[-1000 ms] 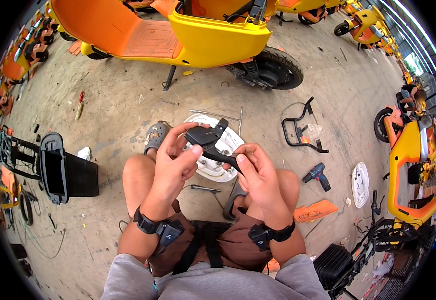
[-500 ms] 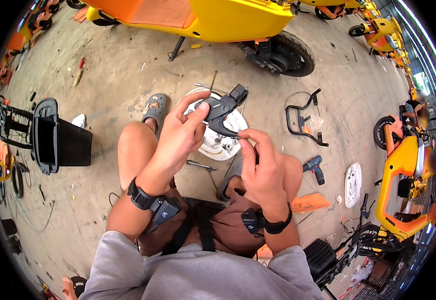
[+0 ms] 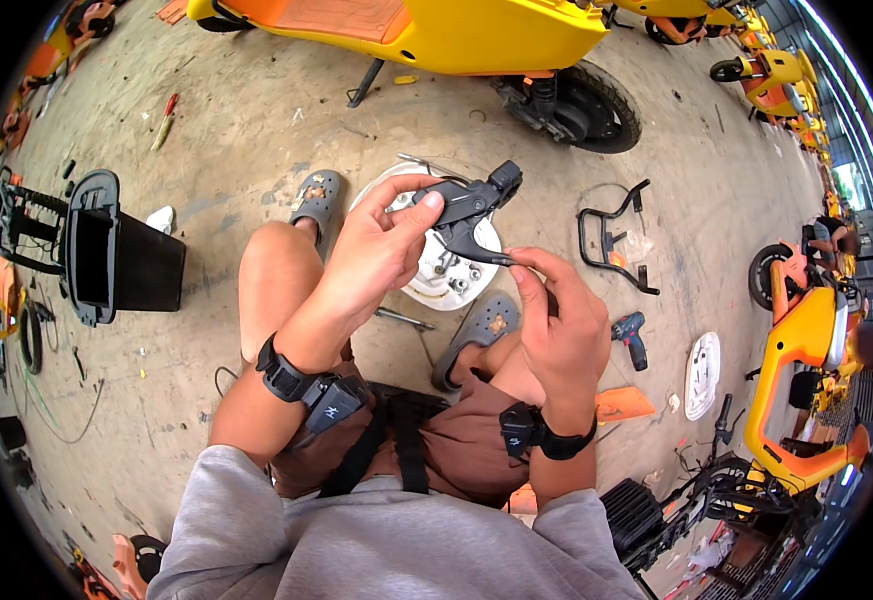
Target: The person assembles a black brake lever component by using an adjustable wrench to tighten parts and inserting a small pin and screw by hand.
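Note:
In front of me hangs a black brake lever assembly point(image 3: 469, 203), with a boxy clamp end pointing up and to the right. My left hand point(image 3: 381, 245) grips its body, the thumb lying on top. The thumb and fingertips of my right hand point(image 3: 564, 318) pinch the tip of the lever's curved arm, and my other right fingers are curled in. Below the assembly, on the floor between my feet, lies a white tray point(image 3: 414, 287) with several small metal parts, partly hidden by my left hand and the lever.
A yellow scooter point(image 3: 501, 38) stands ahead on its kickstand. To my left sits a black bin-like box point(image 3: 146, 275). On the right lie a black tubular bracket point(image 3: 584, 235), a cordless drill point(image 3: 631, 338), an orange panel point(image 3: 623, 404) and another white tray point(image 3: 701, 375).
Both hands have shifted a little to the right with the brake lever assembly, keeping the same grips. The view has also moved slightly.

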The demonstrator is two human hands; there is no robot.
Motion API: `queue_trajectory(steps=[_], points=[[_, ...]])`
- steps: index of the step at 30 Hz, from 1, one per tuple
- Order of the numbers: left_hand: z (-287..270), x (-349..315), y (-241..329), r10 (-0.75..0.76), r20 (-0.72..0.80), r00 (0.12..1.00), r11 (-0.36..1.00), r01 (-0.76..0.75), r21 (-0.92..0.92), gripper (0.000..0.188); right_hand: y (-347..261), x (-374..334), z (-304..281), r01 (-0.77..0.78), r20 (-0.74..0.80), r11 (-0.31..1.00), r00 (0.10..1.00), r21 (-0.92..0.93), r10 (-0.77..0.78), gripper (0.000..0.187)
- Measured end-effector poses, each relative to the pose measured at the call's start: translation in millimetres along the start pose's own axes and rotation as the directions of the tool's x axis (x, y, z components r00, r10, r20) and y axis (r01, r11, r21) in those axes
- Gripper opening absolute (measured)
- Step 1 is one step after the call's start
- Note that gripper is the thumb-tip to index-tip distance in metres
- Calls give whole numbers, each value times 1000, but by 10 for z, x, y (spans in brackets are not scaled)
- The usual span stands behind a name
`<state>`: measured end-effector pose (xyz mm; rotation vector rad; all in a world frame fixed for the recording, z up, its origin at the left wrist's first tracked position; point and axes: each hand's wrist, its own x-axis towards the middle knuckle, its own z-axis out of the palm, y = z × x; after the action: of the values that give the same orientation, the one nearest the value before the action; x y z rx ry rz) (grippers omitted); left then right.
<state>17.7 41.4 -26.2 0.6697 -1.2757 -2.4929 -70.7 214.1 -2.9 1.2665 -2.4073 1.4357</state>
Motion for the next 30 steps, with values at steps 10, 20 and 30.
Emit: queue_trajectory(steps=[10, 20, 30], points=[[14, -27, -62, 20, 11, 1000, 1000, -19, -24, 25, -110, 8, 56, -42, -62, 999, 997, -33, 40, 15], [26, -1, -106, 117, 64, 991, 988, -110, -110, 28, -15, -47, 219, -288, -44, 806, 931, 518, 361, 15], [46, 5, -95, 173, 76, 982, 982, -165, -96, 29, -9, -101, 336, -297, -79, 769, 909, 566, 409, 16]])
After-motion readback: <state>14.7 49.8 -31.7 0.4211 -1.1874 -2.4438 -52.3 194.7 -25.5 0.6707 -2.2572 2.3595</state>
